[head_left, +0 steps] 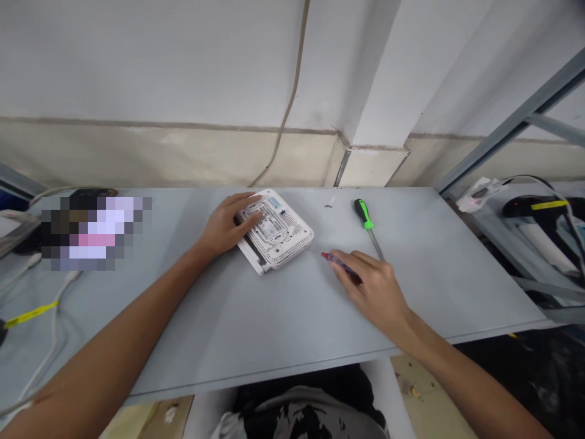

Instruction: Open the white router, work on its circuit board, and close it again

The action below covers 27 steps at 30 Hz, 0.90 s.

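**Q:** What is the left hand (227, 225) doing?

**A:** It is lying palm-down and open, with its fingers stretching across a white plastic router (292, 238) rather than clasping it. The router is lying flat on the grey bench (237, 329), with its vented, labelled face upward.

**Q:** And the right hand (372, 292)?

**A:** Its fingers (354, 263) are curving partly inward and are lying over a slim red-tipped pen (336, 261). Whether they are gripping the pen, I cannot tell. The pen is resting on the bench just beside the router, not touching it.

**Q:** What is lying near the hands?

**A:** A screwdriver (364, 213) with a green-and-black handle is lying beyond the right hand, its shaft running toward that hand and its tip hidden behind it. A tiny dark screw (328, 205) is sitting between the router and the screwdriver, near the bench's far edge.

**Q:** And farther out?

**A:** On the left, a pixelated patch (94, 231) is obscuring whatever is lying there, and a white cable (55, 335) with a yellow tag (30, 314) is running past it. On the right, a black device (525, 206) is sitting on a lower shelf inside a grey metal frame (512, 128).
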Each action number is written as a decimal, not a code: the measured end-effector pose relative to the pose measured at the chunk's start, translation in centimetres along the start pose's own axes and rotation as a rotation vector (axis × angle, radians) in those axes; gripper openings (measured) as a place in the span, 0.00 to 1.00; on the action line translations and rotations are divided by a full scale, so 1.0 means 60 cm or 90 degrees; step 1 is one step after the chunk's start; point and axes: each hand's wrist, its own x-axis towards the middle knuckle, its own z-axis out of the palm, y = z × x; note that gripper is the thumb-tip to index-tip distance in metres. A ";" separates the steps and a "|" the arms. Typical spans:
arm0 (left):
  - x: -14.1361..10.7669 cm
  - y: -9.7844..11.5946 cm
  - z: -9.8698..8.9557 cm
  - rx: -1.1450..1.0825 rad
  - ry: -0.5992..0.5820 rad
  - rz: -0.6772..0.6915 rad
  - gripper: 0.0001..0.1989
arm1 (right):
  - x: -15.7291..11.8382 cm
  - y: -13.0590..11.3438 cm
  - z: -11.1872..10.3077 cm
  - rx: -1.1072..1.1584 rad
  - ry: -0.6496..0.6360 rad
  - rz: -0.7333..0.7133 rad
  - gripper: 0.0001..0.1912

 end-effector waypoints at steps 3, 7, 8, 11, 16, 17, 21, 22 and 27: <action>0.000 -0.001 0.000 0.001 -0.003 -0.004 0.27 | 0.000 -0.002 0.000 -0.005 0.008 -0.017 0.15; 0.000 -0.001 0.000 0.003 -0.002 -0.004 0.28 | 0.004 0.000 0.001 -0.053 0.002 -0.068 0.16; 0.000 -0.001 0.000 0.002 -0.003 -0.003 0.28 | 0.007 0.000 -0.001 -0.082 -0.003 -0.084 0.16; 0.001 -0.002 0.000 0.003 -0.005 0.005 0.29 | 0.021 -0.010 -0.010 -0.205 -0.028 -0.133 0.15; 0.001 -0.002 -0.002 0.010 -0.004 0.010 0.31 | 0.033 -0.045 -0.008 -0.327 -0.068 -0.155 0.15; 0.001 -0.001 -0.002 0.009 -0.002 0.009 0.32 | 0.030 -0.048 -0.002 -0.319 -0.058 -0.138 0.16; 0.002 0.001 -0.005 0.008 0.002 -0.003 0.33 | 0.006 -0.038 0.025 -0.154 -0.055 0.013 0.22; 0.002 0.001 -0.005 0.007 0.002 -0.004 0.33 | 0.001 -0.032 0.029 -0.085 -0.075 0.068 0.23; 0.002 -0.001 -0.005 0.000 0.003 -0.006 0.32 | -0.006 -0.011 0.032 0.216 -0.154 0.299 0.24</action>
